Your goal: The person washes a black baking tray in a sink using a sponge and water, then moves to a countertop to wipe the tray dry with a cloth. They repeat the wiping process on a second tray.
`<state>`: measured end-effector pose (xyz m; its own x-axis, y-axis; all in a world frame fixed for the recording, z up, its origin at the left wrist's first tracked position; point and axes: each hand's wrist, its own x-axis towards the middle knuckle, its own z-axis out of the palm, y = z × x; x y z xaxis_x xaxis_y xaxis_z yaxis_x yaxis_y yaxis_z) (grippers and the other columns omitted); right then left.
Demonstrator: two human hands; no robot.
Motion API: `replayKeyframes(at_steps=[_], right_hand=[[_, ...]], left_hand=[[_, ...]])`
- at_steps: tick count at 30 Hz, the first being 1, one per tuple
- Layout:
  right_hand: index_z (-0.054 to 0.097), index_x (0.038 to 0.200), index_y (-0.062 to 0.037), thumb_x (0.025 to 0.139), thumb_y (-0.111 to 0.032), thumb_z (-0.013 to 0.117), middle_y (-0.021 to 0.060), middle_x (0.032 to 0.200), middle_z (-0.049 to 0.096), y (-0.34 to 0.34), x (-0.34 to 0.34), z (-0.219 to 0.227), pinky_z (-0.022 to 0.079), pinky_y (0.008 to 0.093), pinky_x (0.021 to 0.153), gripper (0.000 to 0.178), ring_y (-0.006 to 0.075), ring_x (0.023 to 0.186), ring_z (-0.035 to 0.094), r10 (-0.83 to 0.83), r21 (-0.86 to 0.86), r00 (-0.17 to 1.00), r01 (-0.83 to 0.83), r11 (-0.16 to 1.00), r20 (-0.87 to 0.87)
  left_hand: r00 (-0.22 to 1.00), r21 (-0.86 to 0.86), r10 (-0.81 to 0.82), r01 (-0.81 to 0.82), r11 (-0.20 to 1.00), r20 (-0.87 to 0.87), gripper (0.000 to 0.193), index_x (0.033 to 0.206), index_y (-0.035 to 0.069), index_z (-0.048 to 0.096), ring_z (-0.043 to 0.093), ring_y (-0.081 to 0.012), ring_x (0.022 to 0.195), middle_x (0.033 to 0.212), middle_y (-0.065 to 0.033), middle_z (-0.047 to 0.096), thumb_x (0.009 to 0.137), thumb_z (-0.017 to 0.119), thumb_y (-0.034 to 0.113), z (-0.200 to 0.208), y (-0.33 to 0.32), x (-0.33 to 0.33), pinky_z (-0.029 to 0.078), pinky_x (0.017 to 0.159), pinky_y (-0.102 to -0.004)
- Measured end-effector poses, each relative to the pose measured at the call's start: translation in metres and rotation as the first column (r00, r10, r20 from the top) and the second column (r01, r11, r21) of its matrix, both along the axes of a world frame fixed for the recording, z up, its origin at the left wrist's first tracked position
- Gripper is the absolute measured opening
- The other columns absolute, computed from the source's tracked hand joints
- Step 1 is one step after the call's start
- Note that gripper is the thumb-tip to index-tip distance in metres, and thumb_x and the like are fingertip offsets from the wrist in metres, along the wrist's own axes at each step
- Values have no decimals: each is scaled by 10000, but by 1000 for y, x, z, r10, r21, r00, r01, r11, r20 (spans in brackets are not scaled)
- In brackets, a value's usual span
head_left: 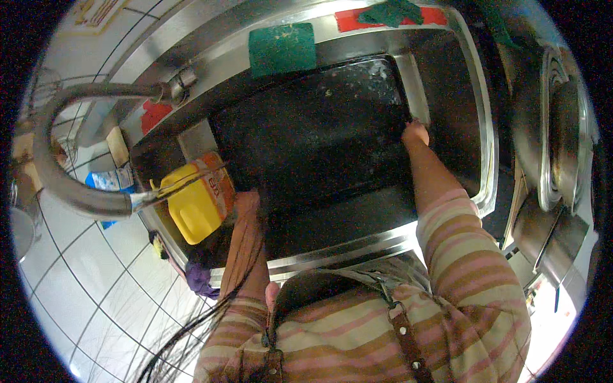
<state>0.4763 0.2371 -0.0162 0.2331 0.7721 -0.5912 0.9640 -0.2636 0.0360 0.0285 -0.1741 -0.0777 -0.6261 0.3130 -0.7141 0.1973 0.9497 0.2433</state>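
Observation:
A large dark rectangular baking tray [319, 127] lies in the deep metal sink [488, 185], with pale specks and smears near its far right corner. My right hand [417, 133] is closed around the tray's right edge. At the tray's near left corner is my left hand [248, 203], its fingers hidden in the dark, so their grip does not show. Just left of that hand sits a yellow plastic tub [193, 207] with an orange label. From the curved faucet [48, 137], a thin pale streak like water crosses in front of the tub.
A green scouring pad [282, 50] hangs over the sink's far ledge. More green pads [391, 13] lie on a red cloth [348, 20] at the far right. A blue and white packet [110, 180] and a purple cloth [201, 274] are at the left. Metal pans [562, 147] stand at right.

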Motion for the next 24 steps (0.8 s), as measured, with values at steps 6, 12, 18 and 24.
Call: replayKeyframes(at_steps=[6, 12, 18, 24], right_hand=[[479, 1339, -105, 1022, -323, 445, 191, 1192, 641, -1, 23, -6, 542, 510, 837, 387, 395, 1048, 641, 55, 31, 997, -53, 998, -60], [501, 1225, -68, 1012, -295, 487, 243, 1128, 635, 8, 48, 36, 539, 508, 764, 312, 409, 980, 647, 175, 148, 984, -171, 974, -17], [542, 1074, -1, 997, -254, 515, 296, 997, 630, 11, 34, 107, 470, 555, 766, 265, 510, 946, 578, 343, 317, 933, -295, 901, -106], [581, 1116, 23, 987, -281, 542, 275, 1069, 639, 16, 76, 126, 480, 510, 863, 333, 475, 1011, 590, 352, 405, 933, -296, 865, -69]], left_hand=[[998, -88, 59, -56, 995, 29, 722, 1398, 0, 463, 519, -324, 1216, 1373, -186, 526, 911, 485, 532, 5, 8, -6, 405, 1020, -406], [995, -102, 74, -67, 993, 66, 805, 1430, 9, 439, 474, -338, 1291, 1428, -202, 483, 920, 409, 631, 11, 18, -13, 366, 1072, -408], [985, -47, 164, -161, 986, 54, 893, 1462, 18, 414, 429, -352, 1365, 1483, -218, 439, 929, 332, 729, 39, 3, -20, 327, 1124, -410], [973, 55, 108, -122, 991, 205, 758, 1368, -30, 500, 514, -372, 1273, 1362, -242, 544, 1009, 290, 604, 166, 62, -4, 378, 1069, -406]])
